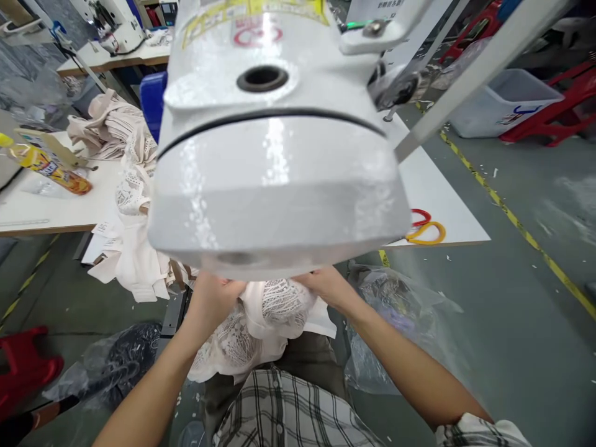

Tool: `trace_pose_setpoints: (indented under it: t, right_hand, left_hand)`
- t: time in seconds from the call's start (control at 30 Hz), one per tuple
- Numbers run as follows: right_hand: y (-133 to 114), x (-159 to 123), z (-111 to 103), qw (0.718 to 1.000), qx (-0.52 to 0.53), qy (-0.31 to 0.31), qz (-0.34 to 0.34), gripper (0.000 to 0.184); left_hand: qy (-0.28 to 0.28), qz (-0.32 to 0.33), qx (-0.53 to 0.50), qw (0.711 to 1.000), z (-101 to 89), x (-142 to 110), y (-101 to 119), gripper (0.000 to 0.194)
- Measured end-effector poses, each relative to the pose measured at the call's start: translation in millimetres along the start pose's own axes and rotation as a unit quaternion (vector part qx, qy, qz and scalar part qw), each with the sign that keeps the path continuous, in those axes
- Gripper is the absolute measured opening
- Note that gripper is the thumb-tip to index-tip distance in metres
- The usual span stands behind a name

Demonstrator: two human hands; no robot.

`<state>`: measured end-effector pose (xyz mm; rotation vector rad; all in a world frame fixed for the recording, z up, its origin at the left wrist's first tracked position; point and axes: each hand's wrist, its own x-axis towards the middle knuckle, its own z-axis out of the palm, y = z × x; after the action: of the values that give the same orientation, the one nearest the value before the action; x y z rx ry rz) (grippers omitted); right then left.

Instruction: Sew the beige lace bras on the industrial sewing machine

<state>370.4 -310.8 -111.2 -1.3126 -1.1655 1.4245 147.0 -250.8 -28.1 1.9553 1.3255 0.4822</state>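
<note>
Far left: red stool [28, 369] cut off by frame edge, on grey-green floor [526, 310] with yellow tape and scraps. Above, white left tabletop [23, 211] with bottle [56, 174] lying tilted, orange contents, yellow cap. Behind, another white machine [121, 28] on back table [139, 56]. Then beige fabric pile [112, 124], with lace pieces draped over table's front edge. On floor below, dark plastic bag [128, 354].

Centre: big white machine head [279, 198], blue part on its left side. Under its near edge, pale lace garment [284, 310], over dark trousers and just above checked shirt. Left hand [212, 304] pinched narrow on garment's left side. Right hand [323, 282] touching garment's upper right; grip width can't tell.

Right: clear bag [395, 323] on floor, scissors [426, 231] with red and yellow handles at front edge of white right tabletop [451, 198]. Farther back, translucent bin [526, 93] beside red furniture [554, 118].

Hidden or unclear: bottle label hard to read; far part of garment covered by machine head; right fingertips mostly covered too; scissor blades mostly out of sight behind machine head; clear bag's contents hard to make out.
</note>
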Motion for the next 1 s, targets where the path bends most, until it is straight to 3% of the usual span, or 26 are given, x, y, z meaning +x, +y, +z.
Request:
trace_pose_setpoints:
  t: [0.13,0.2,0.27,0.37,0.5,0.67,0.77,0.87,0.93,1.0]
  right_hand:
    - [37.3,-3.8,5.7,0.983,0.067,-0.171,-0.014,0.093]
    - [47.1,-8.3,6.7,0.966,0.082,-0.243,-0.004,0.088]
    - [52.9,-14.8,5.1,0.958,0.092,-0.271,0.023,0.070]
    - [62.0,-26.5,-0.7,0.954,0.134,-0.257,0.075,0.049]
    - [74.4,-41.7,-6.7,0.956,0.187,-0.206,0.097,0.043]
    - [74.1,-55.4,-7.2,0.957,0.243,-0.122,0.099,0.041]
    - [69.8,-60.6,-9.7,0.952,0.286,-0.060,0.096,0.038]
    - [59.4,-66.2,-16.3,0.956,0.281,-0.032,0.076,0.035]
    - [43.2,-72.1,-19.6,0.969,0.241,-0.040,0.041,0.035]
    - [17.1,-80.6,-18.4,0.983,0.159,-0.089,-0.014,0.035]
  left_hand:
    - [0.006,-0.046,0.003,0.999,-4.7,-0.9,-0.2,0.041]
    - [0.004,-0.058,-0.002,0.998,-5.8,-0.8,0.3,0.046]
    - [0.001,-0.067,-0.005,0.998,-6.1,-0.7,1.0,0.049]
    - [-0.003,-0.090,-0.004,0.996,-5.4,-1.1,1.5,0.051]
    - [-0.005,-0.097,-0.004,0.995,-2.8,-1.5,2.6,0.051]
    - [0.009,-0.062,0.007,0.998,-3.8,0.1,0.7,0.046]
    - [0.050,-0.008,0.060,0.997,-6.8,-4.7,-4.6,0.024]
    - [0.141,0.102,0.116,0.978,-3.6,-22.1,-2.4,0.009]
    - [0.162,0.211,0.116,0.957,4.1,-39.8,9.7,0.015]
    - [0.122,0.353,0.086,0.924,14.5,-57.9,29.9,0.030]
